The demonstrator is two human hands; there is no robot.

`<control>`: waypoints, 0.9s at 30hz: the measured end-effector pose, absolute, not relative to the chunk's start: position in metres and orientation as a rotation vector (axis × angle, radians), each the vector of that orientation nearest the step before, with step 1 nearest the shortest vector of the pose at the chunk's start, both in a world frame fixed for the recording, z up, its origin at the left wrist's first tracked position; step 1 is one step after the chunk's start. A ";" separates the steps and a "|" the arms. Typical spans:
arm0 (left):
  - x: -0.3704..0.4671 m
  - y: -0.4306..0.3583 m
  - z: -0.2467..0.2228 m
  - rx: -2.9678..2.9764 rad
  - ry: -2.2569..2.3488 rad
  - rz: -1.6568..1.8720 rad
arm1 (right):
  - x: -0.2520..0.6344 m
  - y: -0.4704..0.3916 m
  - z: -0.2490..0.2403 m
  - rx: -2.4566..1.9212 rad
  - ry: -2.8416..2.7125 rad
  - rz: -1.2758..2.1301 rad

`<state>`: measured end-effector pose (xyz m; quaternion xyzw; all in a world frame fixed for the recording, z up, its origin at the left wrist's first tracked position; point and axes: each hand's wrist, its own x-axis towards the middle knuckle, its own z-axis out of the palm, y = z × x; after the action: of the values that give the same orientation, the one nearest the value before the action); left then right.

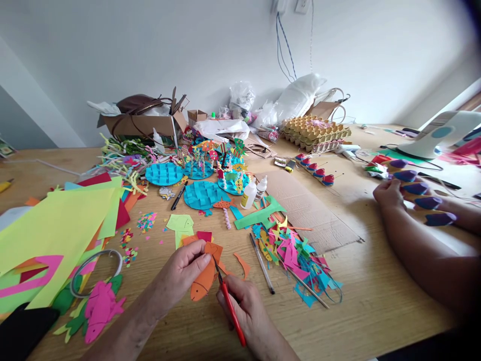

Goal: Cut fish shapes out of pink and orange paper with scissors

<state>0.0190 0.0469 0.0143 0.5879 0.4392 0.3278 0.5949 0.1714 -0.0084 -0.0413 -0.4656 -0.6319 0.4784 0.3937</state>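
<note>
The orange fish (203,282) is matt paper, the scissor handles (231,311) glossy plastic, the table (330,331) wood

Bare tabletop (330,326) is lying open right of the right hand (240,306). Pen (262,263) and scrap pile (295,258) are blocking ahead-right; pink fish cutouts (99,310) are crowding the space left of the left hand (188,264).

No wording or number can be read. Near the middle of the worktop (323,328), two white squeeze bottles (248,196) carry labels with print too small to make out. Toward the back edge, a white plastic bag (221,128) bears faint dark marks, and a packet (273,136) shows a round red-and-white emblem, illegible.
</note>
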 end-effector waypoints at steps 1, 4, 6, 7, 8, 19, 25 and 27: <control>0.019 0.047 0.015 1.359 1.025 0.765 | 0.172 -0.008 -0.042 -1.179 -1.611 1.209; 0.020 0.046 0.016 1.352 1.031 0.769 | 0.172 -0.008 -0.042 -1.162 -1.625 1.190; 0.019 0.046 0.017 1.354 1.035 0.766 | 0.172 -0.009 -0.042 -1.156 -1.629 1.182; 0.019 0.046 0.017 1.358 1.036 0.762 | 0.172 -0.009 -0.041 -1.155 -1.632 1.178; 0.018 0.047 0.017 1.364 1.038 0.757 | 0.172 -0.009 -0.041 -1.154 -1.636 1.176; 0.019 0.052 0.013 1.307 1.049 0.767 | 0.170 -0.010 -0.047 -1.189 -1.527 1.388; 0.032 0.043 0.015 1.055 0.998 0.868 | 0.162 -0.012 -0.040 -1.115 -1.265 1.559; 0.035 0.041 0.013 1.050 1.008 0.878 | 0.160 -0.013 -0.036 -1.091 -1.211 1.588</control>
<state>0.0345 0.0412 0.0130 0.4640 0.4455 0.3879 0.6602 0.1599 -0.0127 -0.0364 -0.4351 -0.4830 0.6335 0.4197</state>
